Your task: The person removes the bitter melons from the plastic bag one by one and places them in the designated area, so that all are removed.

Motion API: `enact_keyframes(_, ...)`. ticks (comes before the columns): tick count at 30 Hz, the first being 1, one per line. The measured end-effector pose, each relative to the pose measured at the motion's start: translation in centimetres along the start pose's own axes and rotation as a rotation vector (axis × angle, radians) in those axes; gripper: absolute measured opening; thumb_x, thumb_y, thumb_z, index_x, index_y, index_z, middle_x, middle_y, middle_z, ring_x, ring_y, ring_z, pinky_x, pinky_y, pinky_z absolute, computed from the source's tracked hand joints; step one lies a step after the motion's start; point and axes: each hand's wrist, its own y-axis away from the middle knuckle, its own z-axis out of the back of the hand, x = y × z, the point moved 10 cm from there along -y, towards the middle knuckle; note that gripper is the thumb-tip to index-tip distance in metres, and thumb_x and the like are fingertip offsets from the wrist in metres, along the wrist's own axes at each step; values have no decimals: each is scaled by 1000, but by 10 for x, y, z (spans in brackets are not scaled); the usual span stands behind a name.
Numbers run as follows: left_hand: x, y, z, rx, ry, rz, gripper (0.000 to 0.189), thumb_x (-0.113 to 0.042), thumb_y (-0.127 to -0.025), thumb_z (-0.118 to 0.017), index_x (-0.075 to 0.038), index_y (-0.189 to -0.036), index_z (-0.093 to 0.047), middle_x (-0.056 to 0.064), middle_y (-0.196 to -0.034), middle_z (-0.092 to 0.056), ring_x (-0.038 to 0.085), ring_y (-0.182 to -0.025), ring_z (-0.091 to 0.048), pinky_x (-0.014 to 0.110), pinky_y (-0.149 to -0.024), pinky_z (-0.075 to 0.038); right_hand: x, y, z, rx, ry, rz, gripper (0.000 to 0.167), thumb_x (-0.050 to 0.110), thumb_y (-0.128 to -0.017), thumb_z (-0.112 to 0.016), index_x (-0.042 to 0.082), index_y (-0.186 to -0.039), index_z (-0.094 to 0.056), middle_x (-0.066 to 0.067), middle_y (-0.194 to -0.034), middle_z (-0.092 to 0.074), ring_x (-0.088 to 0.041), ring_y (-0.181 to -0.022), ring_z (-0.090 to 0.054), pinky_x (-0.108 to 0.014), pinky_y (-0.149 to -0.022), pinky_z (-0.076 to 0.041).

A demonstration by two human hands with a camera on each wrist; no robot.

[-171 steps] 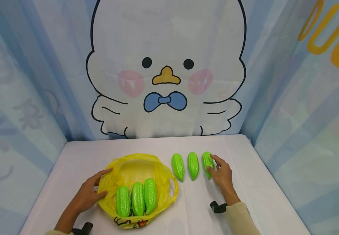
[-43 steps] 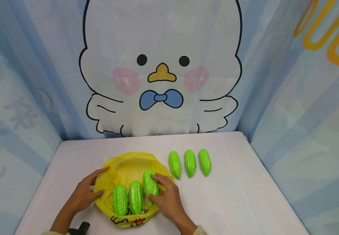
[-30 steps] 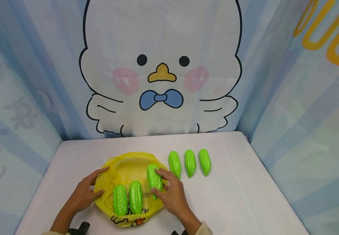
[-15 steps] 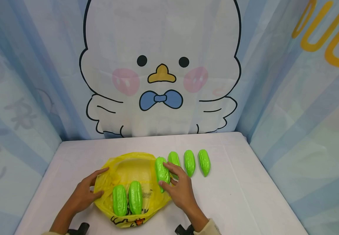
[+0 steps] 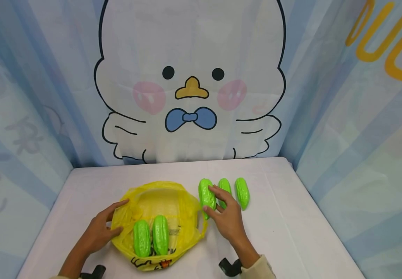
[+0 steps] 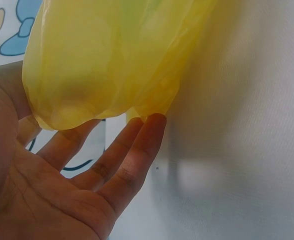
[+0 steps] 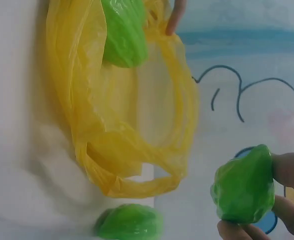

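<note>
My right hand (image 5: 228,219) holds a green bitter melon (image 5: 206,193) between thumb and fingers, just right of the yellow plastic bag (image 5: 164,190). In the right wrist view, the lumpy end of the held bitter melon (image 7: 247,187) shows at lower right. My left hand (image 5: 100,232) touches the bag's left edge, index finger and thumb spread apart along its rim. Its fingers (image 6: 147,145) look extended beneath the yellow film in the left wrist view. Inside the bag lie two more bitter melons, one at left (image 5: 141,238) and one at right (image 5: 160,234).
Behind my right hand are a partly hidden bitter melon (image 5: 224,185) and a fully visible bitter melon (image 5: 242,193) on the white table (image 5: 291,232). A bag handle (image 5: 202,224) loops out at the right. Printed curtains (image 5: 194,143) stand behind and beside the table.
My right hand has lifted the third bitter melon out of the bag and carried it rightward and back, over the row's leftmost bitter melon, now hidden. My left hand stays at the bag.
</note>
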Motion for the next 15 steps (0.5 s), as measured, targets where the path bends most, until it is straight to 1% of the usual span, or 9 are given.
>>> enact_keyframes(7, 0, 1, 0, -3, 2, 8, 85, -3, -89, -78, -20, -164, -41, 28, -168, -35, 49, -129, -62, 56, -95, -62, -10, -6, 21, -45, 26, -34, 64, 7, -88, -84, 22, -147, -64, -8, -162, -52, -34, -143, -57, -48, -109, -55)
enact_keyframes(10, 1, 0, 0, -3, 6, 14, 85, -4, -89, -78, -21, -164, -41, 28, -168, -35, 48, -129, -62, 56, -95, -62, -14, -10, 30, -57, 39, -42, 64, 6, -88, -84, 22, -147, -64, -8, -163, -51, -32, -143, -57, -45, -109, -55)
enact_keyframes(15, 2, -1, 0, -3, 11, 14, 85, -4, -89, -78, -21, -164, -41, 27, -168, -36, 46, -128, -63, 56, -95, -62, -23, -15, 47, -86, 65, -61, 66, 3, -87, -85, 20, -147, -64, -8, -163, -51, -32, -145, -55, -44, -110, -54)
